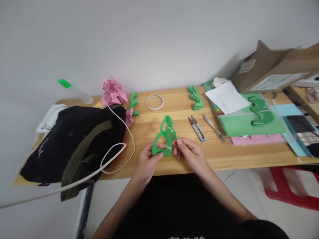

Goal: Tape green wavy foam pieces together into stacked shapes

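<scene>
My left hand (147,162) pinches the lower edge of a green paper leaf shape (163,136) made of looped strips with small white tape bits, holding it just above the wooden table (174,109). My right hand (188,152) is beside it, fingertips closed near the shape's right side and touching its edge. Blue-handled thread snips (198,128) lie just right of the shape, with metal tweezers (213,127) further right. A roll of white tape (154,102) sits behind the shape.
A black bag (72,142) with a white cable (117,156) fills the left side. Pink paper flowers (114,93) and more green cut shapes (195,97) lie at the back. Coloured paper sheets (249,127) and a cardboard box (274,69) sit at right. A red stool (294,186) stands below.
</scene>
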The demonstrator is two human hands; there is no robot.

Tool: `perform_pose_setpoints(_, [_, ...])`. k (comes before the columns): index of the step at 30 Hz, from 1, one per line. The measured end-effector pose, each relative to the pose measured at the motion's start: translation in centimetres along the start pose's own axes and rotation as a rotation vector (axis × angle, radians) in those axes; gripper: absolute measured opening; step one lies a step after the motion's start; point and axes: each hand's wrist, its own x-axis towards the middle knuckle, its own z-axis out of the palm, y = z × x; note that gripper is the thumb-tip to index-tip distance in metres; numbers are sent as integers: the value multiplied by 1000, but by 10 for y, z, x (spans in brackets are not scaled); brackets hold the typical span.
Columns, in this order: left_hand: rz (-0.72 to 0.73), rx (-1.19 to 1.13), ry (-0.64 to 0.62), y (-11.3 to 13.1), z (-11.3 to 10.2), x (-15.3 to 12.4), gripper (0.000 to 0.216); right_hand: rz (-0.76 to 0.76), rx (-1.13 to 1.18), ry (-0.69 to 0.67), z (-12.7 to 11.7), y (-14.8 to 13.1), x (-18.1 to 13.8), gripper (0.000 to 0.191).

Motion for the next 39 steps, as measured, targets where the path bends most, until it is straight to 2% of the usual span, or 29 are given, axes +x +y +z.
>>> perform_pose_setpoints(6, [119,259,-10,-2,-2,9,18,16,11,3,-5,3,8,43])
perform_pose_setpoints(9, [301,550,-20,-5,-4,12,18,33,-19,-35,-10,5,12,48])
perform_pose_setpoints(13, [579,895,-78,-7,-3,15,36,54,-67,-107,-15,3,18,53])
perform_pose_setpoints(16, [659,1001,-139,-6,1,16,40,73,-50,-108,-15,-2,21,44])
perform_pose_setpoints(21, [639,1006,-169,-1,2,18,38,108,-47,-58,-14,-5,28,42])
perform_pose_setpoints(26, [560,956,-40,1,-10,21,32,122,-193,152,-33,3,35,37])
perform_pose_setpoints(29, [517,937,35,1,-20,22,25,154,-325,88,-42,7,36,31])
perform_pose_setpoints(33, [500,1051,89,-1,-27,22,16,121,-467,-43,-37,9,33,26])
perform_pose_setpoints(35, [507,1199,117,0,-26,22,26,89,-484,-37,-31,9,29,27])
perform_pose_setpoints(39, [529,1436,158,0,-20,24,70,11,-447,-110,-24,4,23,39])
